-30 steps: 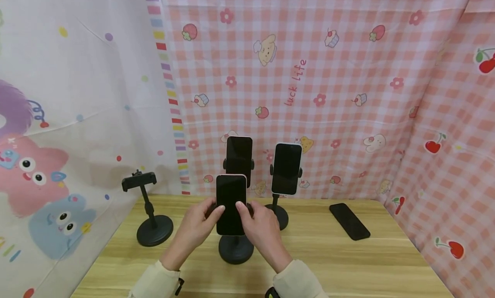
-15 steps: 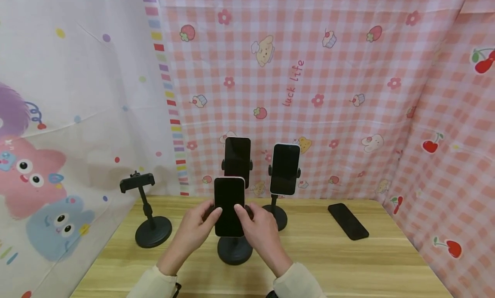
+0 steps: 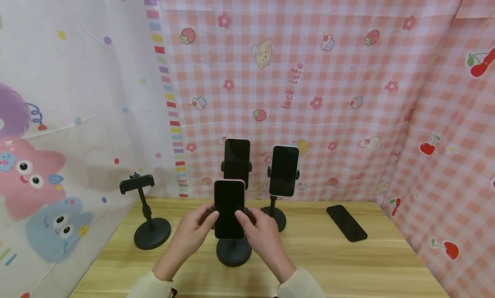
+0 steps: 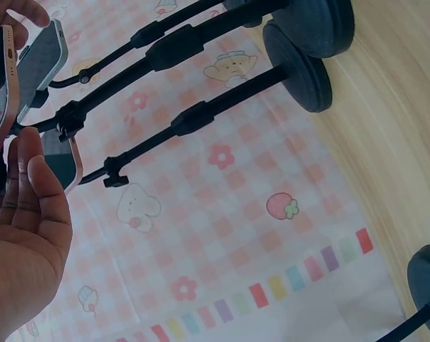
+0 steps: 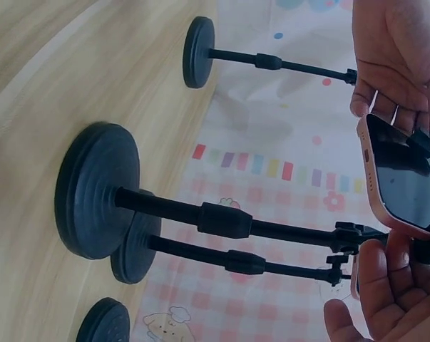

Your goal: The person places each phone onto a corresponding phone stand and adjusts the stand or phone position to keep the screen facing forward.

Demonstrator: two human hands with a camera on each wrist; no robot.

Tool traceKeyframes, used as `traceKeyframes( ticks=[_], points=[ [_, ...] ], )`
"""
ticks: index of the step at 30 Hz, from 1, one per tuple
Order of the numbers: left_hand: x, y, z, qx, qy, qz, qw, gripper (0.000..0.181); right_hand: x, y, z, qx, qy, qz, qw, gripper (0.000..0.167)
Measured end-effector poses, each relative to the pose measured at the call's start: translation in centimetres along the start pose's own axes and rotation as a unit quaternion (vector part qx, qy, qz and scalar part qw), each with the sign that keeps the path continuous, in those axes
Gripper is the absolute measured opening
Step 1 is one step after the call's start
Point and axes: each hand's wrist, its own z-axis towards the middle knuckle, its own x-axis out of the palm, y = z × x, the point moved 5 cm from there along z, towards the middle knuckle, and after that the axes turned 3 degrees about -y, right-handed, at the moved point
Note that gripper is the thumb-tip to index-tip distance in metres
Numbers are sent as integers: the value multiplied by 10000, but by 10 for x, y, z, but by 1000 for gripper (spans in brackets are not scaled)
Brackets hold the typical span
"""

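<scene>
A smartphone (image 3: 229,195) with a dark screen stands upright in the clamp of the front black phone stand (image 3: 233,254). My left hand (image 3: 194,229) grips its left side, thumb at the screen's edge and fingers toward the back. On the other side my right hand (image 3: 263,231) holds the phone the same way, its thumb over the right edge. The clamp arms are mostly covered by the hands. In the right wrist view, a pinkish rim runs around the phone (image 5: 403,174), and a black clamp pad (image 5: 420,144) overlaps its edge.
Two more phones, a rear one (image 3: 237,158) and a right one (image 3: 284,171), sit in stands behind. At the left is a stand (image 3: 152,234) with a bare clamp. A black phone (image 3: 346,222) lies flat on the wooden table (image 3: 383,263). Patterned cloths hang around it.
Both hands keep their hold on the phone, and the thumbs stay at its edges. The whole scene has shifted slightly in the head view; nothing else visibly moved.
</scene>
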Motion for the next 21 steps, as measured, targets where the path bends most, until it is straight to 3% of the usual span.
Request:
traceKeyframes(
  ticks=[14, 21],
  points=[
    [-3, 5, -6, -59, 63, -140, 9999, 27, -6, -15, -9, -38, -128, 70, 9999, 45],
    [-3, 11, -10, -45, -39, -9, 10000, 16, -8, -22, -14, 131, -44, 15, 9999, 42]
  ],
)
